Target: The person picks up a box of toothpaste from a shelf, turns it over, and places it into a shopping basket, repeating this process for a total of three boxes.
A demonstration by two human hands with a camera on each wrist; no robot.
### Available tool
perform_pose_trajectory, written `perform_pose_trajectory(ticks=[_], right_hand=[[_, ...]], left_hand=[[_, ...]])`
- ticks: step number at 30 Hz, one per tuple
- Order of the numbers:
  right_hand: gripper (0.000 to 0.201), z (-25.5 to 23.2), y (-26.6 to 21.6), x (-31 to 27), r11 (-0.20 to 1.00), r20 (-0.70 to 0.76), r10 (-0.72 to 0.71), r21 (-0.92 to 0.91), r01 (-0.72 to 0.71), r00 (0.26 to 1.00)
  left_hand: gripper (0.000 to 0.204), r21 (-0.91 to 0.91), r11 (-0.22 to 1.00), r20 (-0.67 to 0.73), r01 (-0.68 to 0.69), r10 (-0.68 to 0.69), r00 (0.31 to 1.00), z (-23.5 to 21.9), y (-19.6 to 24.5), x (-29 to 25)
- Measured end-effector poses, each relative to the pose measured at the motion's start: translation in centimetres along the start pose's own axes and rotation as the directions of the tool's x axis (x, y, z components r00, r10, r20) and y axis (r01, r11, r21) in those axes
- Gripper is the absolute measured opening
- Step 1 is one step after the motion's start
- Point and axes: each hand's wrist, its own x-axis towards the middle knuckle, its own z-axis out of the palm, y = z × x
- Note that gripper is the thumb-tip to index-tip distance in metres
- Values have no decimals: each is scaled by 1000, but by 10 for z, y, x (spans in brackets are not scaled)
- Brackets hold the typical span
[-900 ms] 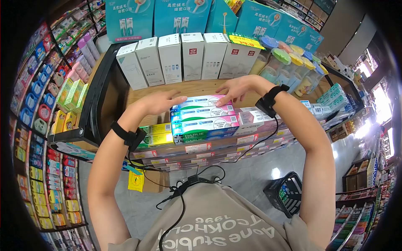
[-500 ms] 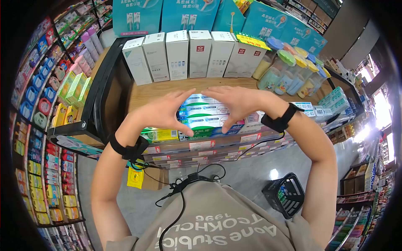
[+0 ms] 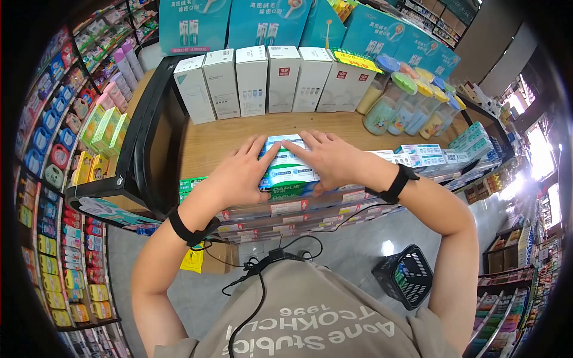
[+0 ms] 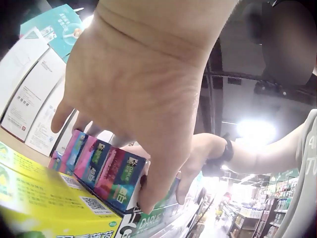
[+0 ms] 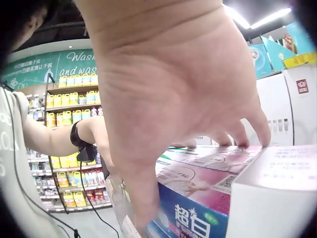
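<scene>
Several Darlie toothpaste boxes (image 3: 289, 175) lie side by side near the shelf's front edge, between my two hands. My left hand (image 3: 236, 170) grips their left end, thumb at the front and fingers reaching over toward the back. In the left wrist view the box ends (image 4: 120, 178), dark blue and pink, show beneath that hand. Around the right part of the row, my right hand (image 3: 335, 160) holds with its thumb down the front face and fingertips on the far top edge. A blue and pink toothpaste box (image 5: 198, 213) shows under it in the right wrist view.
White boxes (image 3: 250, 80) stand in a row at the back, beside lidded plastic cups (image 3: 388, 104). Yellow boxes (image 4: 59, 198) adjoin the row on the left; more toothpaste boxes (image 3: 421, 154) lie right. A black basket (image 3: 406, 277) sits on the floor.
Both hands have come from the far side of the toothpaste boxes down around the row's two ends. The row sits slightly further right in view, and the hands cover more of it.
</scene>
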Motion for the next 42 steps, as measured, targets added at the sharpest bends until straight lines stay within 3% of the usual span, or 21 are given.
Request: perform_pose_trajectory(ticks=[7,10,14,22,25,27,28,29,32,34,36,39,42], right_hand=[[118,11,-9,-3,996,-132,12,-89,-24,991],[117,3,-16,-4,997,-82,54,-56,-59,995],[116,6,-14,-5,996,-130,37,-80,-48,991],[120,4,-23,-7,991,-76,98,-80,-104,992],[112,-10,-32,-18,984,-114,167,-40,-173,979],[103,-24,-36,-36,971,-250,231,124,-206,940],[98,-33,-39,-49,951,-312,283,212,-224,907],[79,-43,-50,-65,906,-387,393,317,-280,834],[63,-11,-65,-130,711,-474,685,602,-364,553],[50,46,-84,-174,371,-295,923,852,-370,247],[48,122,-102,-219,95,-44,989,921,-377,142],[49,143,-136,-232,-108,217,912,946,-306,348],[49,184,-143,-243,-108,241,792,960,-259,561]], left_hand=[[105,48,999,-16,-10,11,1000,3,3,-1],[105,16,1000,-11,4,-3,1000,3,5,-3],[104,-9,1000,-18,-1,1,1000,2,2,-2],[118,-26,999,-35,36,-36,999,4,1,-12],[120,-124,992,-126,31,-47,991,-19,7,-28],[119,-281,960,-209,-3,-58,976,-35,13,-50],[119,-382,923,-248,-37,-64,967,-41,12,-69],[119,-464,881,-283,-88,-53,958,-45,9,-86],[107,-687,717,-261,-119,-90,961,-21,2,-136],[91,-783,616,-165,-87,-71,984,-8,8,-152],[78,-789,600,-131,-132,44,990,3,13,-152],[68,-806,588,33,-69,161,986,-1,42,-141],[67,-759,643,89,-96,250,964,-2,75,-126]])
